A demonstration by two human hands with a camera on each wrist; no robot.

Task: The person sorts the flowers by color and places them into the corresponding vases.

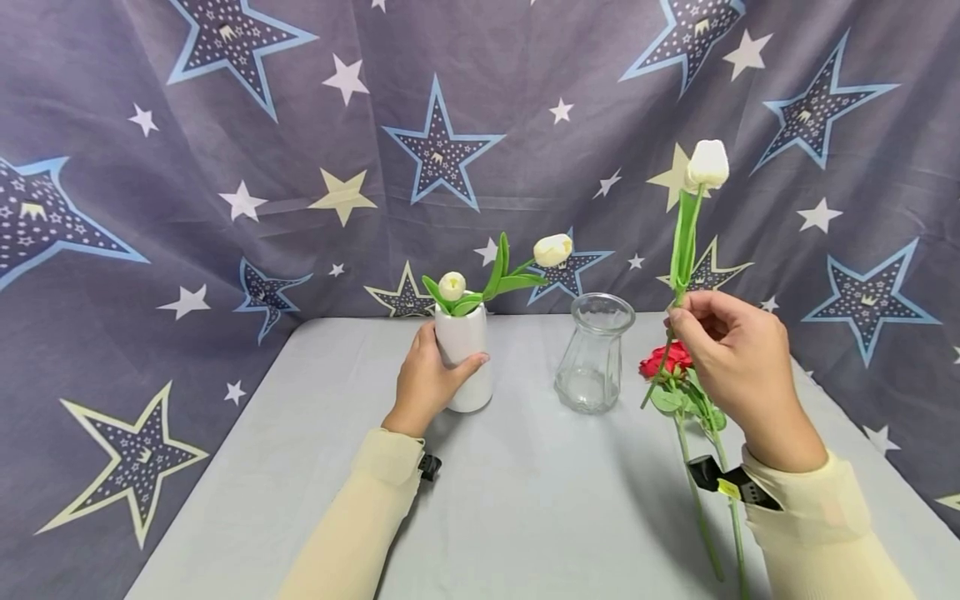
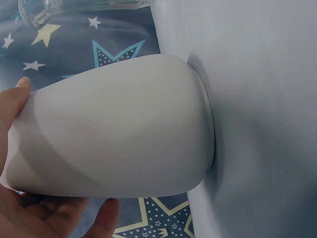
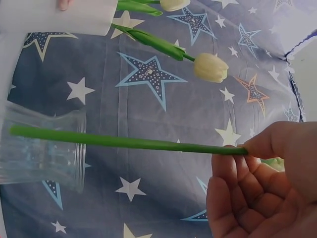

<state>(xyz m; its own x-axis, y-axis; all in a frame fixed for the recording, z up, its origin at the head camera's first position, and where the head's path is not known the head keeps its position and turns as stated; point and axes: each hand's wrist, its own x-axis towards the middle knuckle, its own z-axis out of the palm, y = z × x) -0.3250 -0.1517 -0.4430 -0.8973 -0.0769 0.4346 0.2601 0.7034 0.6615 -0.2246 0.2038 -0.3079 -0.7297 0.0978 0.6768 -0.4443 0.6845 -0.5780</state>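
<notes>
In the head view, your left hand [image 1: 429, 375] wraps round a white vase [image 1: 462, 358], thumb on the near side. Two white tulips [image 1: 553, 250] poke out of its top, one short and one leaning right. Your right hand [image 1: 742, 367] is up on the other side, with a third tulip [image 1: 684, 242] pinched by its stem, bloom on top. A clear glass vase [image 1: 592, 367] stands between your hands. Red flowers [image 1: 667, 358] lie on the grey table [image 1: 525, 500] below your right hand, their stems pointing back to you.

The left wrist view shows you the bottom edge [image 2: 205, 114] of the white vase, down by the table. You can't tell if it all sits flat. Your thumb is on one side and your fingers are on the other.

In the right wrist view you see the grip up close: thumb and fingertips nip the stem [image 3: 124, 143] tight, and the other fingers curl loosely. The stem's low end crosses in front of the glass vase, but the head view shows it off to the right.
</notes>
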